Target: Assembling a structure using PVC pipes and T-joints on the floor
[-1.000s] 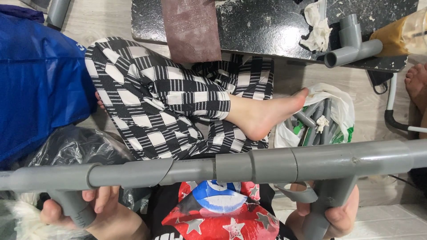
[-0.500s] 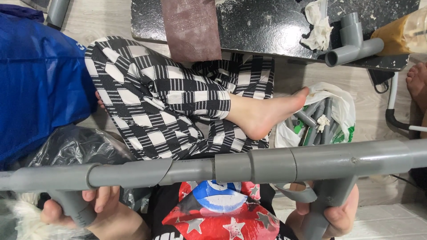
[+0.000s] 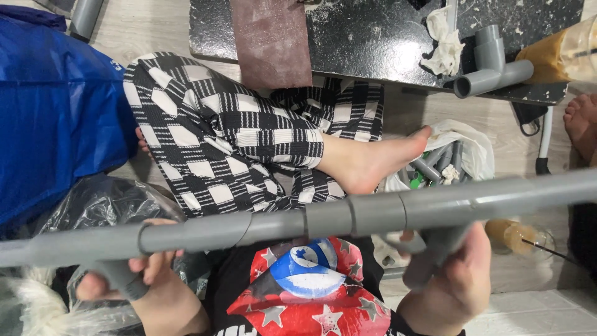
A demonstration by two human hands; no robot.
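Observation:
A long grey plastic pipe assembly (image 3: 323, 218) with several couplings runs across the lower view, close to the camera. My left hand (image 3: 146, 270) grips a short downward branch of it at the lower left. My right hand (image 3: 457, 280) wraps around another downward branch at the lower right. Beyond the pipe lie my crossed legs in black-and-white checked trousers (image 3: 230, 143) and my bare foot (image 3: 373, 158).
A black speckled board (image 3: 373, 43) at the top holds a brown sanding sheet (image 3: 270, 40), a crumpled rag (image 3: 443, 46) and a grey pipe elbow (image 3: 491, 68). A white bag of pipe fittings (image 3: 444, 158) lies by my foot. Blue fabric (image 3: 56, 118) fills the left. Another person's foot (image 3: 581, 121) shows at the right edge.

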